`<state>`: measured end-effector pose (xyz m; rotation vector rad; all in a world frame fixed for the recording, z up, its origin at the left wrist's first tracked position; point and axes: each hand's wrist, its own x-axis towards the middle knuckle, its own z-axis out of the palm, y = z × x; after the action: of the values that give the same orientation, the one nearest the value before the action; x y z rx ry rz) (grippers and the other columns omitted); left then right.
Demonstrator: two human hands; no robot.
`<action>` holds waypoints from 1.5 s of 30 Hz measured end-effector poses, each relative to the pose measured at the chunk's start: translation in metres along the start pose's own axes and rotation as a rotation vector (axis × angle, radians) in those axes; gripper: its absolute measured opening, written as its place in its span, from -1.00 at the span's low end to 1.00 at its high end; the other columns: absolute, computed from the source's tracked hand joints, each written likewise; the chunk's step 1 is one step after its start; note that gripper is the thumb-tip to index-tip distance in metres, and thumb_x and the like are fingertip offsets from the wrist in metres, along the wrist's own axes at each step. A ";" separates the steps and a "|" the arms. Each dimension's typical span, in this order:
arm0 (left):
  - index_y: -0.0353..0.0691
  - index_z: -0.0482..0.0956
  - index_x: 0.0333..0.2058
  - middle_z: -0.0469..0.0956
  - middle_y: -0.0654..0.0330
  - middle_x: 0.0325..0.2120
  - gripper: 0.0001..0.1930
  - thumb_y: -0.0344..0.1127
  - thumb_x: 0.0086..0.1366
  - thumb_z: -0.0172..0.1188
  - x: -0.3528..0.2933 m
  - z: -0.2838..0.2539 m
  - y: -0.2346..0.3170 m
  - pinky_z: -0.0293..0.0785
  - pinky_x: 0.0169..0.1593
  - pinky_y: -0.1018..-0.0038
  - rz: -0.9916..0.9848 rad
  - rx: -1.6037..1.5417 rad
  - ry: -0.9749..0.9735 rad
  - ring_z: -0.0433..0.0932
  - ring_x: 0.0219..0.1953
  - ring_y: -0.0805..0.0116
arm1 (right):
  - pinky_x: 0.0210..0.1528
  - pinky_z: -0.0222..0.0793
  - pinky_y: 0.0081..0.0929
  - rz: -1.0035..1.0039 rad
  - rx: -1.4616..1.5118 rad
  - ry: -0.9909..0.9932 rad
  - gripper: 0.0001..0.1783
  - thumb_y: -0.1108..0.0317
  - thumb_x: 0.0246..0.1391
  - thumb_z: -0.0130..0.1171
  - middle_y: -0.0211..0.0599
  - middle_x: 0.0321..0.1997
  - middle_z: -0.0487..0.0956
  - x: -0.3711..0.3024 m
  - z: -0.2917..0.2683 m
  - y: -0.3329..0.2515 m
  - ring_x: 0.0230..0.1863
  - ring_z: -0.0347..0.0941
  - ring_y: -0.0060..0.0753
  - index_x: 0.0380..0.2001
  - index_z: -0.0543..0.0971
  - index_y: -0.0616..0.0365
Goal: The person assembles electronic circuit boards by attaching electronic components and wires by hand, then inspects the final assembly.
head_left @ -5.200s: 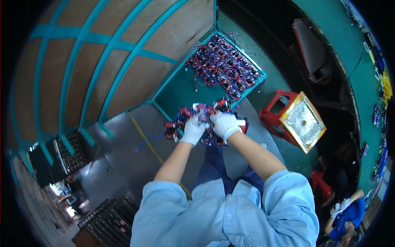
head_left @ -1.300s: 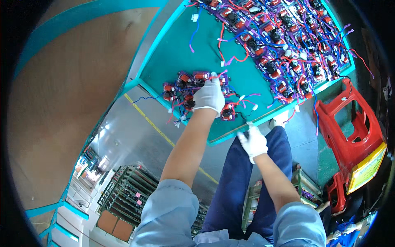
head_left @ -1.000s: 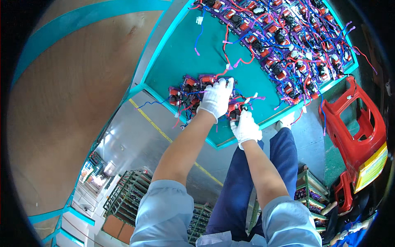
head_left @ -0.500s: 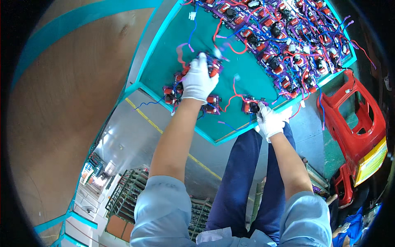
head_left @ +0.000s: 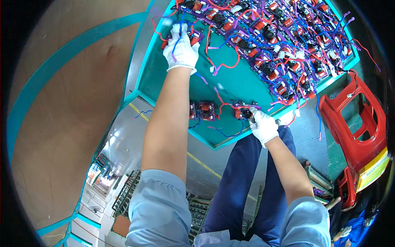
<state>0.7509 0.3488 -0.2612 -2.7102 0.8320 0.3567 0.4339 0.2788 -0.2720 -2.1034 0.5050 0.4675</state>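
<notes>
My left hand (head_left: 181, 54), in a white glove, is at the far left of the green tabletop (head_left: 234, 84), fingers closed over a purple circuit board (head_left: 196, 37) with red parts and loose wires. Most of that board is hidden under the glove. Close to the near edge, my gloved right hand (head_left: 264, 127) pinches the right end of another circuit board (head_left: 242, 112), which lies on the tabletop. Left of it lies a similar board (head_left: 206, 110) with a red component, and part of one more shows beside my left forearm.
Crowded circuit boards (head_left: 284, 53) with tangled red and blue wires cover the far right of the table. A raised turquoise rim (head_left: 329, 83) borders it. A red plastic stool (head_left: 358, 123) stands at the right, and a brown board surface (head_left: 70, 103) spans the left.
My left hand has moved away, up and left, carrying a circuit board to the far left of the table. My right hand has shifted slightly left with its board.
</notes>
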 end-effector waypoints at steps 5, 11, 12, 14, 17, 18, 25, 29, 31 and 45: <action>-0.06 0.09 0.09 0.26 0.09 -0.11 -0.28 -0.03 -0.03 0.16 0.025 0.006 -0.014 0.39 -0.21 0.23 -0.034 -0.015 0.003 0.42 -0.18 0.10 | -0.50 0.35 -0.31 -0.121 0.208 -0.051 -0.61 0.38 -0.23 0.10 -0.20 -0.50 0.49 0.018 -0.008 -0.044 -0.49 0.45 -0.15 -0.21 0.37 0.09; -0.07 0.07 0.11 0.22 0.07 -0.02 -0.26 0.02 -0.02 0.15 0.043 0.001 -0.013 0.39 -0.18 0.24 0.051 -0.019 -0.089 0.41 -0.13 0.14 | -0.50 0.35 -0.33 -0.155 0.234 -0.078 -0.63 0.35 -0.20 0.07 -0.19 -0.55 0.49 0.039 0.001 -0.065 -0.52 0.45 -0.15 -0.21 0.38 0.13; -0.08 0.07 0.11 0.20 0.06 0.01 -0.25 0.03 -0.03 0.15 0.045 0.001 -0.010 0.39 -0.17 0.25 0.022 -0.022 -0.115 0.41 -0.11 0.16 | -0.52 0.35 -0.34 -0.183 0.261 -0.012 -0.65 0.34 -0.19 0.07 -0.18 -0.57 0.48 0.041 0.005 -0.064 -0.54 0.44 -0.15 -0.23 0.39 0.14; -0.11 0.05 0.12 0.19 0.03 0.03 -0.22 0.05 -0.04 0.15 0.045 -0.001 -0.014 0.36 -0.10 0.30 0.014 -0.010 -0.131 0.36 -0.05 0.16 | -0.52 0.35 -0.35 -0.163 0.257 -0.022 -0.65 0.34 -0.19 0.07 -0.17 -0.57 0.48 0.044 0.002 -0.071 -0.54 0.44 -0.15 -0.23 0.39 0.14; -0.23 0.03 0.11 0.20 -0.01 0.04 -0.18 0.08 -0.04 0.14 0.037 -0.011 -0.017 0.25 0.02 0.34 0.140 -0.279 0.061 0.28 0.02 0.08 | -0.53 0.35 -0.35 -0.130 0.247 -0.023 -0.65 0.33 -0.18 0.08 -0.16 -0.56 0.49 0.043 0.000 -0.069 -0.54 0.45 -0.15 -0.24 0.39 0.15; -0.29 0.11 0.07 0.18 -0.04 0.04 -0.28 0.04 0.04 0.08 0.030 -0.024 -0.011 0.26 0.01 0.36 -0.073 -0.608 -0.187 0.30 0.01 0.11 | -0.53 0.36 -0.35 -0.112 0.241 -0.013 -0.66 0.33 -0.18 0.08 -0.16 -0.55 0.50 0.041 0.000 -0.063 -0.54 0.45 -0.15 -0.24 0.38 0.14; -0.28 0.16 0.06 0.22 -0.12 0.01 -0.43 -0.43 0.02 0.09 0.007 0.036 -0.127 0.21 0.04 0.38 -0.463 -0.762 -0.197 0.26 0.04 0.09 | -0.47 0.36 -0.31 -0.119 0.307 -0.064 -0.65 0.32 -0.17 0.09 -0.13 -0.51 0.51 0.047 0.002 -0.076 -0.50 0.45 -0.12 -0.23 0.39 0.15; -0.20 -0.14 0.16 0.30 0.10 -0.14 -0.16 -0.40 -0.07 0.15 0.007 0.036 -0.085 0.18 0.02 0.46 -0.123 -0.693 -0.136 0.32 -0.10 0.29 | -0.44 0.37 -0.31 -0.065 0.317 -0.075 -0.62 0.34 -0.20 0.12 -0.11 -0.47 0.51 0.059 0.003 -0.089 -0.46 0.46 -0.11 -0.22 0.38 0.14; -0.26 -0.10 0.12 0.12 0.01 0.01 -0.07 -0.50 -0.25 0.27 0.016 0.030 -0.070 0.29 -0.03 0.41 -0.352 -0.911 -0.358 0.25 -0.03 0.18 | -0.43 0.37 -0.32 -0.077 0.335 -0.047 -0.61 0.36 -0.21 0.14 -0.11 -0.46 0.51 0.065 0.007 -0.091 -0.45 0.46 -0.11 -0.22 0.38 0.14; -0.27 0.09 0.10 0.28 -0.08 -0.05 -0.32 -0.35 -0.03 0.14 0.025 0.026 -0.109 0.24 0.00 0.40 -0.302 -0.830 -0.146 0.35 -0.06 0.15 | -0.41 0.38 -0.29 0.071 0.340 0.015 -0.63 0.28 -0.13 0.08 -0.07 -0.47 0.51 0.108 0.026 -0.127 -0.44 0.46 -0.07 -0.19 0.35 0.11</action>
<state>0.8300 0.4311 -0.2717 -3.4165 0.2304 0.9950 0.5873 0.3470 -0.2528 -1.7687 0.6226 0.3771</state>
